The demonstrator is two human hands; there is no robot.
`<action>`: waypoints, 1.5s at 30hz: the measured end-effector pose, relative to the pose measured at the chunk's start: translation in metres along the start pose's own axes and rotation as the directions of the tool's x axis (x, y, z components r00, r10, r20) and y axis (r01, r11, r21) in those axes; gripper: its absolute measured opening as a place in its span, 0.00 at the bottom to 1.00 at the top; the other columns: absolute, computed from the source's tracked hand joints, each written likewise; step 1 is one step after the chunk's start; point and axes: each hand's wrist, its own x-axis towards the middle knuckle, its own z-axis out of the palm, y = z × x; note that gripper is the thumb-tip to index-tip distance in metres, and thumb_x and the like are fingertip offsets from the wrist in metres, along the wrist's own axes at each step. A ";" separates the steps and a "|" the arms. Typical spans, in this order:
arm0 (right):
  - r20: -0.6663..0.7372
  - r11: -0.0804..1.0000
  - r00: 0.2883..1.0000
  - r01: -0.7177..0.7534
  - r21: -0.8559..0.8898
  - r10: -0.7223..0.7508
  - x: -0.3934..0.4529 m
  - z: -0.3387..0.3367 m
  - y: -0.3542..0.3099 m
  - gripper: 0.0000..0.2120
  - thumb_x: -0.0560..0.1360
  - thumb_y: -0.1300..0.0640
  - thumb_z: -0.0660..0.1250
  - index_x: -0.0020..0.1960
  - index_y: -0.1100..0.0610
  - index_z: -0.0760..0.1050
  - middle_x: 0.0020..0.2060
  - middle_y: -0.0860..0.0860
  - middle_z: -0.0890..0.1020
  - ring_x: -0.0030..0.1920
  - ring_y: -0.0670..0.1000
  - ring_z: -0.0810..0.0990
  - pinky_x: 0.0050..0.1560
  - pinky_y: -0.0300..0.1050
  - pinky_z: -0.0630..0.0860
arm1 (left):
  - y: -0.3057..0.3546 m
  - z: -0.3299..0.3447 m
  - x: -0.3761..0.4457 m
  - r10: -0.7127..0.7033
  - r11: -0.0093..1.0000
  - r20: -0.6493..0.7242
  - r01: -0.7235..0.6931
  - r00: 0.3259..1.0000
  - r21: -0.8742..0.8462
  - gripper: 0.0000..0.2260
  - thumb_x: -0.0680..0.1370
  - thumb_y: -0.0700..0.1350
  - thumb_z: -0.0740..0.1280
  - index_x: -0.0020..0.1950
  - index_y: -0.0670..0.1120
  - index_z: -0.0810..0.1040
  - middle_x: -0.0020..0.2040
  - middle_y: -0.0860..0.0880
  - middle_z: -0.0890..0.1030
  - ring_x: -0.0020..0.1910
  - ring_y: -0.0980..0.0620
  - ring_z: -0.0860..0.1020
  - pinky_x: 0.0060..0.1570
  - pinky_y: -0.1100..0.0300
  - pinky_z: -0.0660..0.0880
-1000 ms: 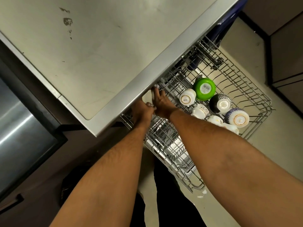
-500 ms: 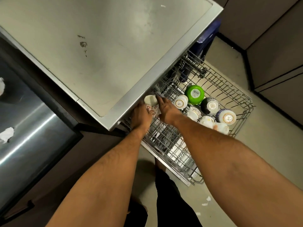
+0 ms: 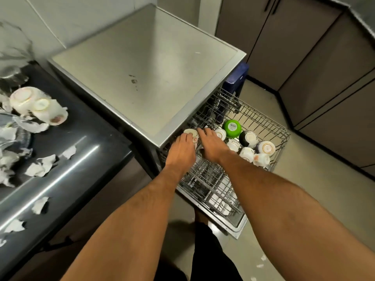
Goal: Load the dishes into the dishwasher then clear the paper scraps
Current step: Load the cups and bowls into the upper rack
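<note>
Currently a small white cup with a red flower pattern [image 3: 191, 135] sits upside down at the near left corner of the pulled-out dishwasher rack [image 3: 283, 136], tucked just under the front edge of the steel dishwasher top [image 3: 146, 63]. The left hand [image 3: 180, 153] curls its fingers round the cup's side, holding it from the seven o'clock side, while the right hand [image 3: 211, 144] lies just beside it at three o'clock with fingers straight and slightly spread, fingertips touching the cup and the wires. Judging by its look, the cup is glazed ceramic: light, rigid, smooth enough to slip and liable to chip against the wires, so a grasp round the wall, below the upturned base, seems safest. Further out along the rack toward three o'clock stand more upturned dishes: a green bowl [image 3: 231, 128], a dark patterned bowl [image 3: 248, 138], a blue-rimmed bowl [image 3: 265, 147] and several white cups [image 3: 246, 154], touching one another. Well apart at nine o'clock, on the dark counter [image 3: 87, 138], wait two stacked white cups [image 3: 38, 105] lying on their sides amid torn paper scraps [image 3: 41, 166]. A few scraps [image 3: 260, 262] also lie on the floor at five o'clock.
</note>
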 end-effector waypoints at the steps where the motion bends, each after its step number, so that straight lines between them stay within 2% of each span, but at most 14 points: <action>1: -0.010 1.000 1.000 -0.002 -0.001 0.002 -0.009 -0.006 -0.008 0.46 0.73 0.64 0.74 0.82 0.58 0.49 0.74 0.62 0.63 0.74 0.62 0.64 0.73 0.56 0.67 | 0.000 -0.009 -0.008 0.035 0.999 -0.017 -0.034 0.999 0.036 0.20 0.81 0.42 0.64 0.72 0.41 0.67 0.65 0.43 0.74 0.63 0.47 0.75 0.67 0.53 0.71; 5: -0.080 0.999 0.996 0.029 -0.024 -0.030 -0.030 -0.029 -0.044 0.44 0.74 0.62 0.74 0.81 0.57 0.51 0.74 0.61 0.64 0.73 0.62 0.65 0.70 0.57 0.70 | -0.010 -0.051 -0.036 0.136 0.988 -0.115 -0.125 0.984 0.095 0.19 0.81 0.43 0.63 0.72 0.42 0.67 0.67 0.43 0.74 0.65 0.47 0.73 0.71 0.51 0.69; 7: -0.120 0.997 0.991 0.060 -0.043 -0.065 -0.033 -0.042 -0.066 0.42 0.75 0.60 0.73 0.80 0.57 0.53 0.73 0.61 0.64 0.72 0.63 0.66 0.70 0.57 0.71 | -0.022 -0.072 -0.046 0.155 0.984 -0.174 -0.137 0.972 0.111 0.18 0.83 0.45 0.60 0.72 0.42 0.66 0.67 0.44 0.74 0.66 0.47 0.73 0.71 0.51 0.68; 9: -0.155 0.994 0.982 0.098 -0.048 -0.105 -0.035 -0.055 -0.094 0.41 0.75 0.62 0.73 0.80 0.58 0.53 0.74 0.61 0.64 0.73 0.63 0.65 0.70 0.57 0.71 | -0.040 -0.096 -0.059 0.166 0.977 -0.220 -0.129 0.961 0.172 0.20 0.84 0.47 0.59 0.74 0.40 0.66 0.69 0.43 0.73 0.68 0.47 0.72 0.73 0.51 0.67; 11: -0.180 0.988 0.972 0.143 -0.059 -0.151 -0.034 -0.068 -0.122 0.41 0.76 0.60 0.73 0.80 0.58 0.53 0.75 0.62 0.63 0.74 0.63 0.64 0.70 0.58 0.71 | -0.062 -0.121 -0.069 0.120 0.981 -0.269 -0.073 0.956 0.179 0.21 0.84 0.47 0.60 0.75 0.40 0.65 0.70 0.43 0.72 0.70 0.46 0.71 0.73 0.52 0.66; 14: -0.192 0.973 0.954 0.218 -0.074 -0.229 -0.027 -0.081 -0.164 0.37 0.79 0.53 0.69 0.80 0.57 0.52 0.76 0.62 0.61 0.74 0.63 0.63 0.70 0.58 0.71 | -0.099 -0.154 -0.086 -0.003 0.993 -0.341 0.042 0.940 0.109 0.20 0.83 0.45 0.60 0.74 0.40 0.66 0.70 0.43 0.73 0.69 0.45 0.71 0.72 0.53 0.66; 21: -0.209 0.914 0.889 0.401 -0.070 -0.406 0.008 -0.097 -0.274 0.37 0.79 0.50 0.69 0.81 0.57 0.54 0.76 0.60 0.61 0.74 0.62 0.64 0.71 0.56 0.70 | -0.184 -0.212 -0.131 -0.221 0.954 -0.460 0.290 0.860 0.083 0.19 0.82 0.45 0.62 0.70 0.38 0.70 0.64 0.41 0.76 0.64 0.42 0.75 0.66 0.50 0.69; 25: -0.204 0.878 0.854 0.472 -0.082 -0.478 0.040 -0.094 -0.329 0.38 0.79 0.49 0.70 0.81 0.55 0.54 0.76 0.59 0.62 0.75 0.60 0.64 0.73 0.55 0.69 | -0.225 -0.229 -0.139 -0.318 0.918 -0.486 0.392 0.814 0.054 0.16 0.82 0.45 0.62 0.68 0.40 0.71 0.60 0.42 0.77 0.58 0.42 0.76 0.59 0.50 0.72; 28: -0.206 0.839 0.815 0.538 -0.080 -0.542 0.071 -0.088 -0.356 0.37 0.77 0.50 0.71 0.80 0.56 0.56 0.73 0.58 0.64 0.72 0.59 0.67 0.71 0.53 0.70 | -0.252 -0.237 -0.132 -0.396 0.891 -0.490 0.454 0.777 0.000 0.15 0.82 0.45 0.62 0.67 0.41 0.71 0.59 0.42 0.76 0.57 0.42 0.76 0.56 0.51 0.72; 32: -0.198 0.830 0.810 0.556 -0.038 -0.552 0.115 -0.082 -0.378 0.41 0.75 0.51 0.74 0.80 0.57 0.55 0.73 0.58 0.64 0.71 0.59 0.68 0.70 0.54 0.71 | -0.278 -0.237 -0.111 -0.446 0.873 -0.478 0.486 0.757 -0.044 0.19 0.83 0.47 0.61 0.71 0.40 0.68 0.63 0.42 0.75 0.60 0.44 0.75 0.61 0.51 0.72; 37: -0.125 0.833 0.829 0.552 0.036 -0.545 0.158 -0.074 -0.386 0.44 0.73 0.51 0.76 0.80 0.58 0.55 0.71 0.59 0.66 0.70 0.59 0.68 0.70 0.53 0.71 | -0.299 -0.228 -0.077 -0.474 0.868 -0.414 0.491 0.777 -0.072 0.19 0.82 0.45 0.61 0.71 0.40 0.68 0.64 0.42 0.75 0.63 0.44 0.74 0.63 0.51 0.71; 40: -0.072 0.816 0.824 0.566 0.117 -0.562 0.171 -0.070 -0.386 0.41 0.73 0.52 0.76 0.78 0.57 0.59 0.67 0.58 0.70 0.68 0.59 0.71 0.68 0.53 0.71 | -0.302 -0.221 -0.062 -0.468 0.877 -0.377 0.472 0.800 -0.087 0.17 0.81 0.43 0.62 0.69 0.40 0.69 0.61 0.42 0.76 0.61 0.43 0.75 0.61 0.51 0.71; 45: -0.120 0.811 0.831 0.557 0.180 -0.543 0.170 -0.069 -0.383 0.31 0.72 0.56 0.77 0.70 0.56 0.66 0.63 0.57 0.73 0.60 0.58 0.77 0.58 0.51 0.76 | -0.294 -0.217 -0.057 -0.485 0.872 -0.378 0.467 0.789 -0.145 0.20 0.80 0.42 0.64 0.71 0.39 0.69 0.62 0.41 0.76 0.59 0.42 0.76 0.59 0.49 0.73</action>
